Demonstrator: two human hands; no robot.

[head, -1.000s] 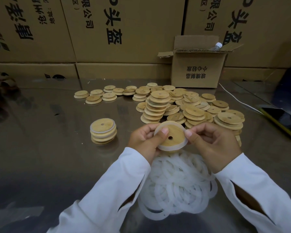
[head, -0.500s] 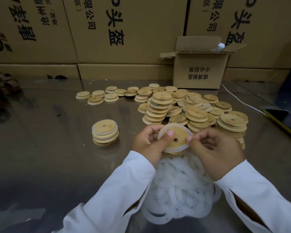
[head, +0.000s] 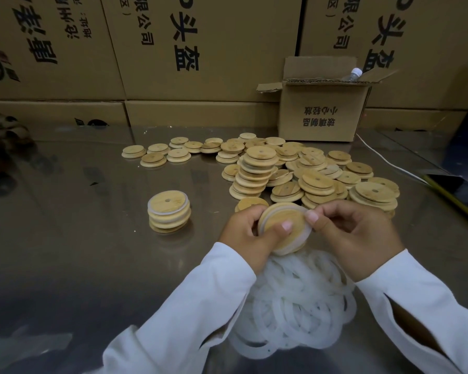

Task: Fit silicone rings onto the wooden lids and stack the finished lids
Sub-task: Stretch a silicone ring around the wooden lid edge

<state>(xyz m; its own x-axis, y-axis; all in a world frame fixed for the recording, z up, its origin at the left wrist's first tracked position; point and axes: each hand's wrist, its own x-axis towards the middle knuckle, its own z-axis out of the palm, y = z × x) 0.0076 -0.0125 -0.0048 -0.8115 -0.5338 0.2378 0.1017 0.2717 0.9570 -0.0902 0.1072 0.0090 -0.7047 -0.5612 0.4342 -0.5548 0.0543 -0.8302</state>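
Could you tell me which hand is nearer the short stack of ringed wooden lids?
Left. The left hand is right of the short stack of ringed wooden lids; the right hand lies farther right, across the held round wooden lid.

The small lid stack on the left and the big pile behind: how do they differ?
The small stack is one neat column; the big pile is uneven stacks and loose lids. The small stack's lids carry white rings; the big pile's are bare wood. Both are round wooden lids with centre holes.
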